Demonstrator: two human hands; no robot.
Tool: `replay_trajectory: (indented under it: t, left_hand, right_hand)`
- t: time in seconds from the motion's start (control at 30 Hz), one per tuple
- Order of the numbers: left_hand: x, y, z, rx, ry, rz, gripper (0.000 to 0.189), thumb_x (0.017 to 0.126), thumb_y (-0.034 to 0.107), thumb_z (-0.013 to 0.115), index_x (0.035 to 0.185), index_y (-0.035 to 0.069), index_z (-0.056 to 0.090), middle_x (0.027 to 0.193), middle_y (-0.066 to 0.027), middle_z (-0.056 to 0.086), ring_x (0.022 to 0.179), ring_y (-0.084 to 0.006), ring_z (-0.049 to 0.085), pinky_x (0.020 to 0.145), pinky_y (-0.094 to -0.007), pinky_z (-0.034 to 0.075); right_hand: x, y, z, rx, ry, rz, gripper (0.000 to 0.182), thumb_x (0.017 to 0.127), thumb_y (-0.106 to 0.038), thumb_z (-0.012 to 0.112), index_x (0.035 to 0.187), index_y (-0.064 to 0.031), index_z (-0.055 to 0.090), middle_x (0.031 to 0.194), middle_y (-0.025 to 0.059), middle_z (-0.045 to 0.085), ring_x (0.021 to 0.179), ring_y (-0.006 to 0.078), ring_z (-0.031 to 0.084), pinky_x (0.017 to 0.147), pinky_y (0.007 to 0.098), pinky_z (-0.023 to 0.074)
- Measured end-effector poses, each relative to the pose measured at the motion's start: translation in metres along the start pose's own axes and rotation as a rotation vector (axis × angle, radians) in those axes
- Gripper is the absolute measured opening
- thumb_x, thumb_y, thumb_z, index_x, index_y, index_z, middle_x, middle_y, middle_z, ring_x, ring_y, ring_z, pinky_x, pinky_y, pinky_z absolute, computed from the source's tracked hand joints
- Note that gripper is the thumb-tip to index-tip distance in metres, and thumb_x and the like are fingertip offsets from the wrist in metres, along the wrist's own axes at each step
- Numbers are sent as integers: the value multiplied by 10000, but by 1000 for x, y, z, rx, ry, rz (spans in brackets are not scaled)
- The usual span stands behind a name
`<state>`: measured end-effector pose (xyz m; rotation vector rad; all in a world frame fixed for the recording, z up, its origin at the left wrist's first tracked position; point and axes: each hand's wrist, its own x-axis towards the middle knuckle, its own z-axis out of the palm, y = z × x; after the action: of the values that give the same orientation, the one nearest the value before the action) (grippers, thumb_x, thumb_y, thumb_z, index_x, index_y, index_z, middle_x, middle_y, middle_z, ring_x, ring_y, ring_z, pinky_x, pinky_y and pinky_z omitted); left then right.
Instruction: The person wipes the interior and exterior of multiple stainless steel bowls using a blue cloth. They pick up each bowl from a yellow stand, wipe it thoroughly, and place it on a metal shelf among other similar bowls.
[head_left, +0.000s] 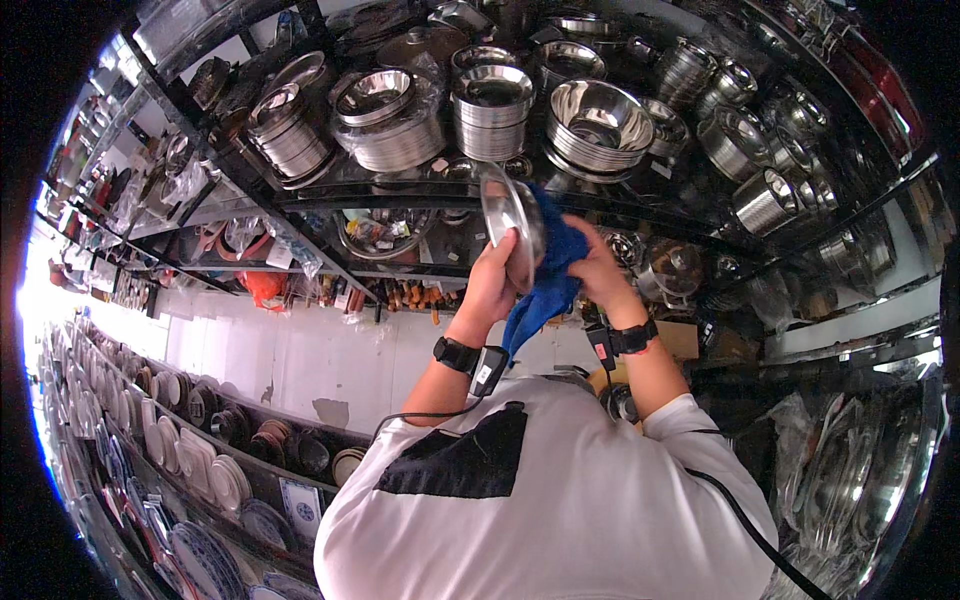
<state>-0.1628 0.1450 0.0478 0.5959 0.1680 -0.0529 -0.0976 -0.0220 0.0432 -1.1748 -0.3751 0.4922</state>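
A shallow stainless steel bowl (517, 225) is tilted on edge between my hands, in front of the shelf. My left hand (491, 281) grips its rim, the thumb lying on the near face. On the bowl's other side my right hand (600, 270) holds a blue cloth (556, 251), pressed against the metal. One end of the cloth hangs down between my forearms. Part of the bowl is hidden behind the cloth.
Stacked steel basins (600, 124), steel bowls (491, 112) and a plastic-wrapped stack (390, 142) stand on the dark shelf (420, 196) just beyond my hands. A glass-lidded pot (670, 270) sits lower right. Racks of plates (199, 465) line the left.
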Motion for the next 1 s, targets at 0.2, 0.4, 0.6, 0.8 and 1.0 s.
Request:
replay_trajectory:
  t: [0.2, 0.4, 0.6, 0.8, 1.0]
  left_hand:
    - [14, 17, -15, 111, 149, 136, 304, 919, 152, 483, 1177, -7, 450, 1087, -108, 559, 956, -210, 575, 821, -338, 493]
    - [-13, 12, -5, 109, 50, -177, 261, 859, 73, 535, 1112, 18, 501, 952, -68, 602, 818, -152, 600, 748, -316, 508]
    - [-4, -16, -25, 579, -145, 268, 229, 890, 198, 496, 1066, 63, 553, 967, -46, 616, 884, -173, 587, 800, -337, 466]
    - [32, -2, -61, 12, 160, 124, 251, 927, 197, 469, 1097, 23, 532, 1000, -62, 612, 898, -175, 593, 785, -321, 475]
    - [17, 26, -67, 343, 370, 260, 282, 923, 140, 465, 1176, 14, 475, 1013, -67, 598, 882, -164, 585, 744, -305, 476]
  right_hand:
    - [-5, -2, -8, -511, -129, -378, 577, 506, 100, 604, 1068, -24, 567, 1202, 118, 507, 1163, 245, 456, 1000, 322, 303]
    - [3, -41, -7, 210, 56, -283, 687, 629, 117, 437, 1290, -62, 399, 1181, 79, 540, 1038, 209, 547, 912, 333, 435]
    - [13, -10, 6, -59, -28, 9, 649, 676, 135, 465, 1291, -73, 444, 1209, 72, 524, 1069, 170, 515, 912, 281, 409]
    - [7, 9, 7, -558, -189, -211, 615, 583, 85, 560, 1185, -41, 539, 1258, 126, 483, 1203, 223, 422, 1022, 322, 290]
    - [-5, -13, -13, -463, 165, -369, 559, 571, 71, 581, 1126, 6, 556, 1258, 134, 467, 1189, 243, 433, 997, 306, 304]
